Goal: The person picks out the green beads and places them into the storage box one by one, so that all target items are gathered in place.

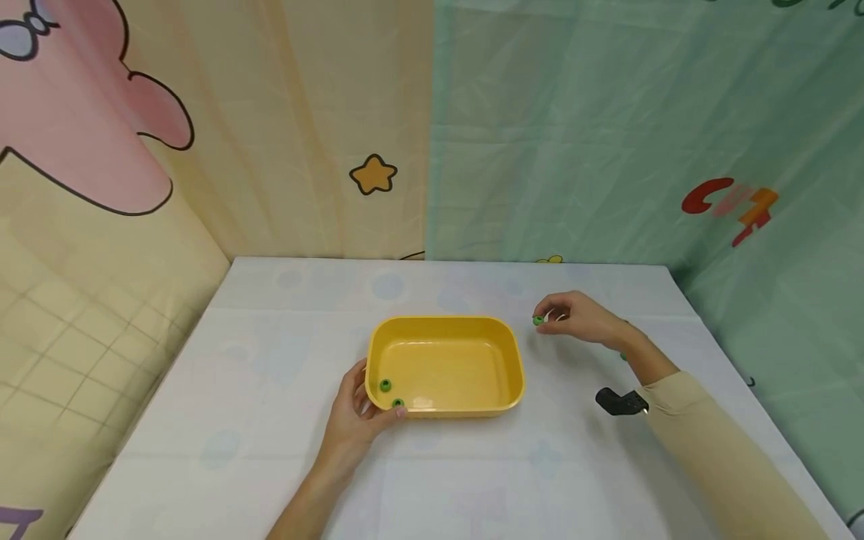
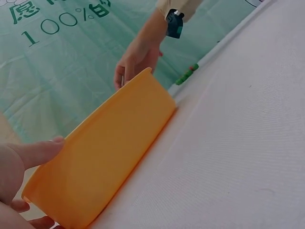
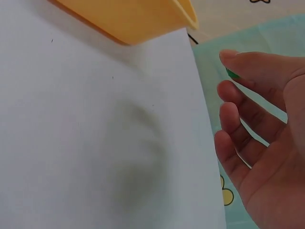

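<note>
A yellow rectangular basin point(image 1: 445, 324) stands on the white table, and two small green beads lie in its near left part, one bead point(image 1: 385, 385) above the other point(image 1: 398, 403). At its near left corner my left hand point(image 1: 354, 412) grips the rim, thumb on top and fingers against the outer wall. To the right of the basin, above the table, my right hand point(image 1: 583, 319) pinches a green bead point(image 1: 538, 320) between thumb and fingertip. In the right wrist view only a green sliver of that bead point(image 3: 232, 74) shows behind the thumb.
More green beads point(image 2: 187, 75) lie on the table to the right, mostly hidden behind my right wrist in the head view. A black device point(image 1: 621, 402) is strapped at the right sleeve. Printed curtains point(image 1: 574, 150) stand behind the white table point(image 1: 270, 442).
</note>
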`<move>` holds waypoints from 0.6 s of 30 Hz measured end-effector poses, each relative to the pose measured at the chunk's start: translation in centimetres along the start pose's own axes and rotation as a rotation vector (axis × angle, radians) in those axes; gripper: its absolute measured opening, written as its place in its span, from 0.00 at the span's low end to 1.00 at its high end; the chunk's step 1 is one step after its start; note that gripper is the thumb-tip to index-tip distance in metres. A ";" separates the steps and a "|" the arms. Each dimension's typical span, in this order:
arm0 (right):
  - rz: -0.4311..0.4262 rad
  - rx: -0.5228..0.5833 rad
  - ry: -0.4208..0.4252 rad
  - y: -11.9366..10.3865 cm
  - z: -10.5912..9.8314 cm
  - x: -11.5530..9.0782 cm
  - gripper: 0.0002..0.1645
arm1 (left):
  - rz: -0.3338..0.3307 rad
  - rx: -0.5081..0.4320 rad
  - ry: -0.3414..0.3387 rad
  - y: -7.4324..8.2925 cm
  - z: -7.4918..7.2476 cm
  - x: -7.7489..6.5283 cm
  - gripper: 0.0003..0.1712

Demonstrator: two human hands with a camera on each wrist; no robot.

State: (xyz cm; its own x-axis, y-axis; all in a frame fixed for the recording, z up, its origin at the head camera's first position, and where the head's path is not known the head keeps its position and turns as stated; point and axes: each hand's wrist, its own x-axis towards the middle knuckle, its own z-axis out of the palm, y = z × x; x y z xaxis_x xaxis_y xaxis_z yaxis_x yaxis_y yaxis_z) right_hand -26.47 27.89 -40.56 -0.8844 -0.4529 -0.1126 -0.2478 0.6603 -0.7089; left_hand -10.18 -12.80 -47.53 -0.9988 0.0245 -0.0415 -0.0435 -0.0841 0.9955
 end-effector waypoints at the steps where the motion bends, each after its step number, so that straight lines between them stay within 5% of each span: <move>1: -0.006 0.007 -0.008 -0.2 0.2 0.2 0.12 | -0.001 0.002 0.000 0.0 0.0 0.0 0.60; 18: -0.123 0.055 -0.145 -4.9 2.3 4.0 0.10 | 0.009 -0.003 -0.019 0.0 0.4 0.2 0.59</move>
State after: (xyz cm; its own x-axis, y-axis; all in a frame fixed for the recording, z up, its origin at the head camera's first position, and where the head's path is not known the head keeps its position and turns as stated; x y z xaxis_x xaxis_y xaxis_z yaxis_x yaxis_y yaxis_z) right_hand -27.85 21.46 -39.09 -0.7818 -0.6122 -0.1188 -0.3254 0.5630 -0.7597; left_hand -10.41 -12.44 -47.47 -0.9986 0.0429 -0.0313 -0.0350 -0.0872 0.9956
